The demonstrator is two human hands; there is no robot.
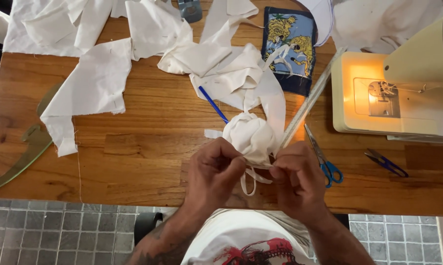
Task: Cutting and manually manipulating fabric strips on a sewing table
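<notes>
While cut cloth pieces [91, 83] lie unused beyond it, left hand [212, 169] and right hand [296, 176] pinch a bunched white cloth bundle [251, 135], apparently tying its strip [251, 179]; knot seemingly unfinished.

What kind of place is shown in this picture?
Probably a small sewing workshop or home sewing corner. A cream sewing machine with its lamp lit stands on the wooden table, cut pieces of white cloth lie about, and blue-handled scissors sit by the hands.
</notes>
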